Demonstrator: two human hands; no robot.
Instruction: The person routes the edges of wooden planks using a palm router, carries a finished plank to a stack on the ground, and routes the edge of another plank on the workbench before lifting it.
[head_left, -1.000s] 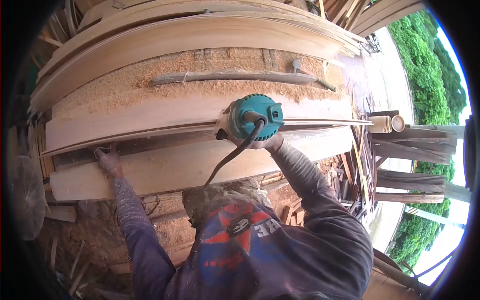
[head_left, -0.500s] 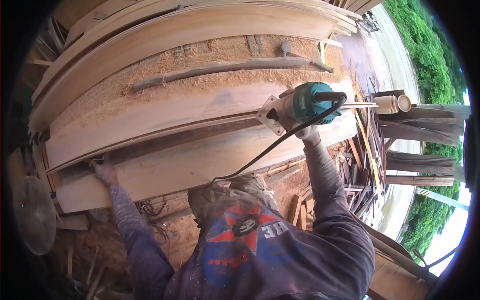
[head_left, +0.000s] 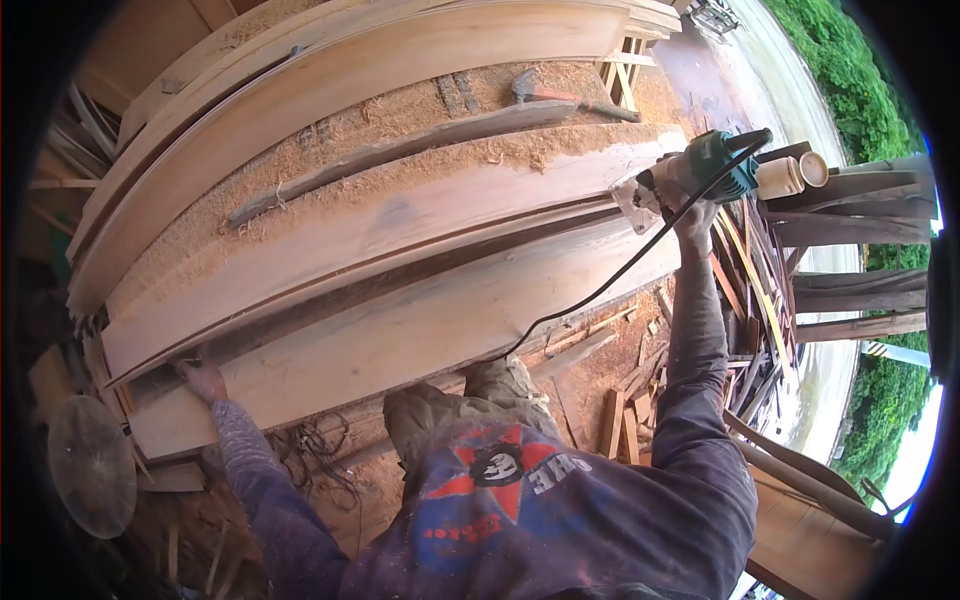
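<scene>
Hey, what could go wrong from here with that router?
The black cord drapes across the near board toward the person's legs, so it might snag.
Only the right hand holds the trim router, by the middle board's right end; it could tip or slip.
The left hand is at the near board's edge; its fingers might get pinched if a board shifts.

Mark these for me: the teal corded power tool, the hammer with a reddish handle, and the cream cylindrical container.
Teal corded power tool [head_left: 712, 156], head view: motor housing.
Hammer with reddish handle [head_left: 556, 97], head view: handle's reddish part.
Cream cylindrical container [head_left: 778, 178], head view: side wall.
</scene>
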